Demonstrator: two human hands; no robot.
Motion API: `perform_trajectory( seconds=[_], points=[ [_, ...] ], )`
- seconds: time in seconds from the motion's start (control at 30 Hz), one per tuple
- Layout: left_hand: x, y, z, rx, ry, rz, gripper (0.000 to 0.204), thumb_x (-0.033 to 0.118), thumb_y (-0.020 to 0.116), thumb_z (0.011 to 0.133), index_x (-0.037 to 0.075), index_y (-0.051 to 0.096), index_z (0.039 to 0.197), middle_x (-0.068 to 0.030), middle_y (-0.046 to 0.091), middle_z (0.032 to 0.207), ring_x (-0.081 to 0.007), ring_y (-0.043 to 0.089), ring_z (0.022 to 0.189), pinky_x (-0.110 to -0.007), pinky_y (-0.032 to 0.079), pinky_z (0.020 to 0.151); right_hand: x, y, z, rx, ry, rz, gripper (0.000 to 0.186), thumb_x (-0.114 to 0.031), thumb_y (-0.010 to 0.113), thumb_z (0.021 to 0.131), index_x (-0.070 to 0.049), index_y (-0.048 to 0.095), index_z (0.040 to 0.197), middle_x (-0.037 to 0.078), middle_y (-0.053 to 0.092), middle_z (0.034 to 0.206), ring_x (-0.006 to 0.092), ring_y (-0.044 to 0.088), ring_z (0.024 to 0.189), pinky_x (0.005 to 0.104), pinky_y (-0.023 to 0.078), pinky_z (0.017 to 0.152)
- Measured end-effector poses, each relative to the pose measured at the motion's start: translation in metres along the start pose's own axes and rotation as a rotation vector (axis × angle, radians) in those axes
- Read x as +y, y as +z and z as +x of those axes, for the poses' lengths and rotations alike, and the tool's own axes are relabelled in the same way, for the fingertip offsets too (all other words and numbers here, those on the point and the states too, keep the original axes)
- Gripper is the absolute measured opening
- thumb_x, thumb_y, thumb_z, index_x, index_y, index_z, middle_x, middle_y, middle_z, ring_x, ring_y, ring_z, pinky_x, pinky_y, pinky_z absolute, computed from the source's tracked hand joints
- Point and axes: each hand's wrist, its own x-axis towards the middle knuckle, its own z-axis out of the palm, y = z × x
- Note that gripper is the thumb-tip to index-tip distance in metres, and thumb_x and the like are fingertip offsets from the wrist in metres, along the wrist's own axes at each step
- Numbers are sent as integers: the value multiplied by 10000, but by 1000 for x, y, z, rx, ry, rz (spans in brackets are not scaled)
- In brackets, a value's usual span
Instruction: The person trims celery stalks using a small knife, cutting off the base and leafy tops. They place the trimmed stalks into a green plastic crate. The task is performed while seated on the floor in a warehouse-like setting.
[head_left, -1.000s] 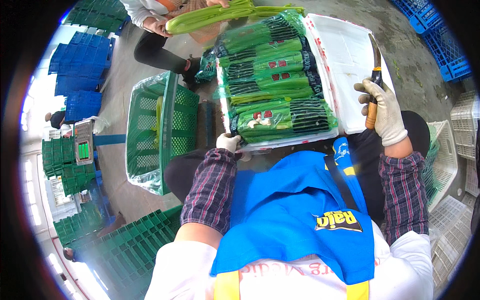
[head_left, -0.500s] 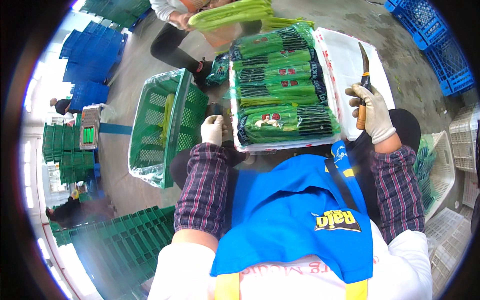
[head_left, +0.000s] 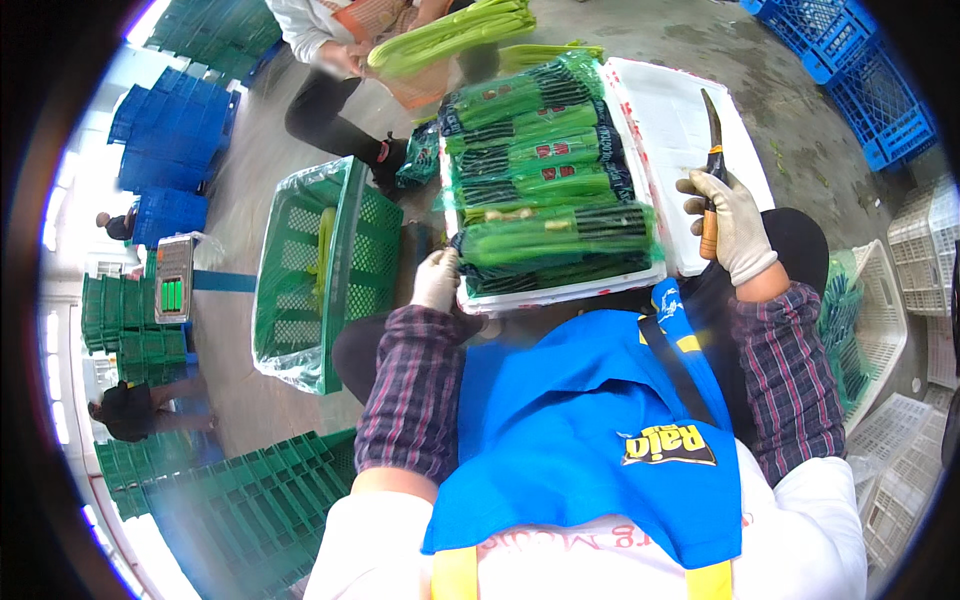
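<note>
In my gloved right hand (head_left: 735, 225) is a curved knife (head_left: 712, 190), its wooden handle in my palm and its blade pointing up and away. My gloved left hand (head_left: 436, 280) is closed at the left end of the nearest bag of celery (head_left: 560, 238), its fingertips partly hidden. That bag lies askew, its near edge raised over another layer of green bags. Several more bagged celery bunches (head_left: 545, 150) fill the white foam box (head_left: 560, 294) in front of me. The white lid (head_left: 665, 105) is beside the box on the right.
Across from me, a co-worker's hand (head_left: 350, 60) holds loose celery (head_left: 455, 38). A plastic-lined green crate (head_left: 345, 270) stands left of the box. Stacked green crates (head_left: 265, 500) are lower left, blue crates (head_left: 865, 95) far right, and a white basket (head_left: 880, 330) of green bags by my right.
My left hand has moved from beside the box onto the nearest bag's end. That bag has shifted away from me and tilted. The knife stays in my right hand.
</note>
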Motion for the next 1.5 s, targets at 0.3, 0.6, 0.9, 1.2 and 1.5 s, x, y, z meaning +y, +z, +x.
perform_trajectory(
  seconds=[0.3,0.6,0.9,1.2,1.5],
  points=[
    [215,36,-80,-175,241,42,304,351,713,1061,48,730,1048,71,579,755,-11,486,591,-188,405,542,-9,4,-3,-37,-31,-3,318,-284,710,1037,-46,635,1234,71,743,1056,101,649,808,243,525,591],
    [279,68,-106,-331,197,-208,240,310,729,1057,82,653,1049,45,537,689,-39,434,533,-202,325,497,-12,-1,-3,-46,-70,-24,309,-270,707,1033,-19,655,1207,77,756,1058,107,662,837,258,549,607],
    [393,-27,-127,-334,859,-195,474,168,511,1146,63,476,1608,52,367,810,-23,331,640,-179,334,561,-6,-7,2,-11,-54,10,275,-270,737,1006,-37,687,1143,68,757,1025,112,661,818,282,532,613],
    [434,56,-150,-908,908,56,224,204,545,1118,68,546,1296,21,490,823,-94,524,713,-243,467,610,-50,46,-34,-238,-329,179,370,-275,830,953,-34,694,1199,60,707,926,117,660,722,239,498,546],
    [422,121,-211,-928,1721,353,174,146,635,1044,39,561,1159,-41,623,946,-168,675,801,-301,585,716,-134,4,-63,-123,-1248,-651,388,-322,766,1004,-21,722,1245,120,736,1111,210,699,998,328,581,818]
  ],
)
